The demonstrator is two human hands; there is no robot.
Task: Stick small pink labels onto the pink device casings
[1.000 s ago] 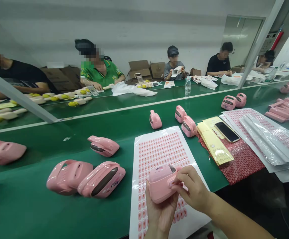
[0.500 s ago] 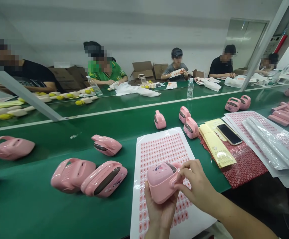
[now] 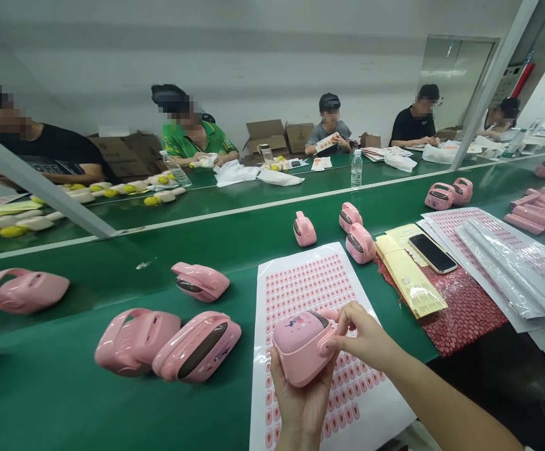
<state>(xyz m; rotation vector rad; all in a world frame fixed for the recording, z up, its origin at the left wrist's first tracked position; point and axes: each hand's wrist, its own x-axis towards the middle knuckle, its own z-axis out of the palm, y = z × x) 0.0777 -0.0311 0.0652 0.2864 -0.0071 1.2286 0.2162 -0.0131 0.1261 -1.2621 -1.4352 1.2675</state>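
The case (image 3: pixel 295 352) is held up over the sticker sheet (image 3: pixel 371 414), its printed face toward the sheet's far left. It looks like hollow, rigid plastic, so probably light and stiff; the gloss suggests it could slip in damp fingers, and the dark window may scratch. The rounded body is best cupped from below, as the left hand (image 3: pixel 304 398) does, fingers wrapped around its underside and thumb up one side. The handle (image 3: pixel 327 312) offers a second hold, though whether it swings I cannot tell. The fingers of the right hand (image 3: pixel 365 338) are bunched narrow, thumb against the round disc (image 3: pixel 326 344) by the handle; I cannot tell whether they pinch anything.

Counted, there are twelve cases in view: the held one and eleven on the bench (image 3: pixel 216 416). Five lie left of the sheet, one cut off by the view's edge; three stand just beyond its far end; three more are well off to its right. Also right of the sheet are one phone (image 3: pixel 433 253) and one piece of red bubble wrap (image 3: pixel 472 313); the yellow packets (image 3: pixel 408 282) and pink boxes (image 3: pixel 533 212) overlap too much to count. Five co-workers (image 3: pixel 202 141) sit beyond the sheet.
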